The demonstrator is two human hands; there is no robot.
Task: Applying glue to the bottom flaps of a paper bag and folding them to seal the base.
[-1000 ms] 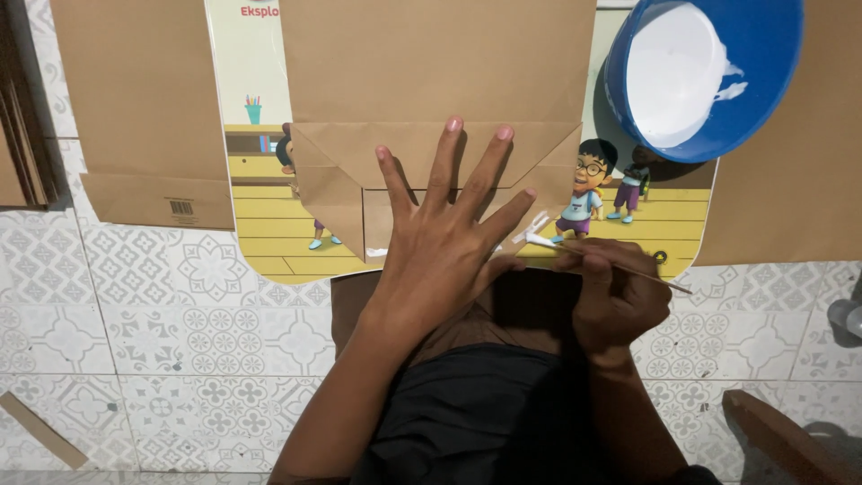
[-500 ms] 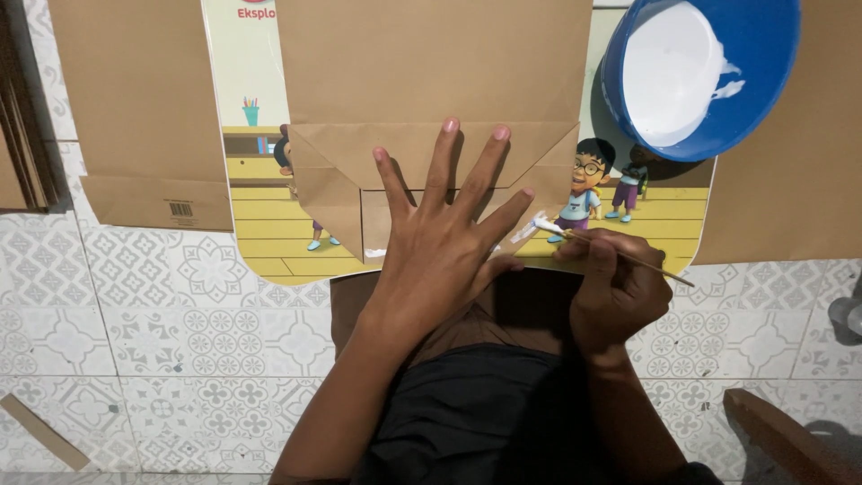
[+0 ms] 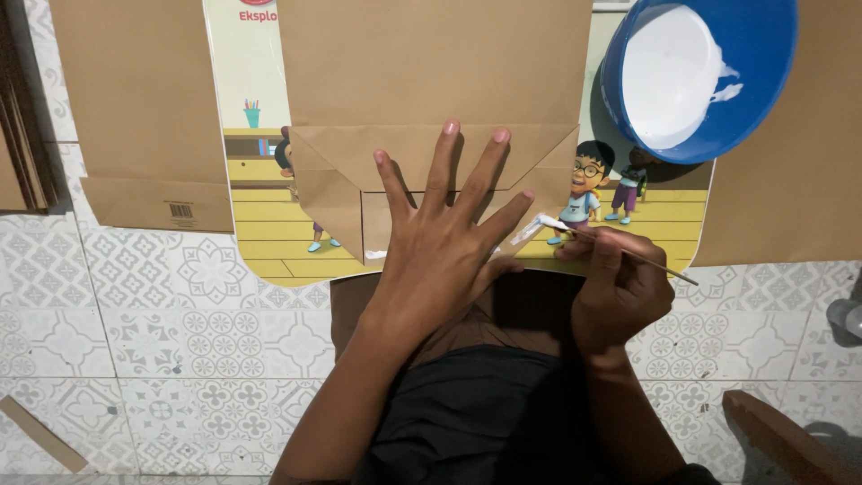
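Your left hand (image 3: 444, 242) lies flat with its fingers spread wide, palm pressing down on the folded bottom flaps of the brown paper bag (image 3: 431, 99); that grip is open and holds nothing. The bag stretches away from your fingertips, lying on a cartoon-printed board (image 3: 269, 233) that rests on the patterned tile floor (image 3: 180, 332).

Your right hand (image 3: 620, 287) sits just to the right of the left, its grip closed around a thin brush (image 3: 593, 241). The white-coated tip of the brush points toward your left hand, close to its little finger and at the bag's lower right edge; the stick end pokes out past your right hand's far side. A smear of white shows on the flap just left of your left wrist.

Beyond your right hand stands a blue bowl (image 3: 763, 54) of white glue. More flat brown bags (image 3: 135, 99) lie to the left of your left hand, and another (image 3: 790, 198) lies to the right of your right hand.
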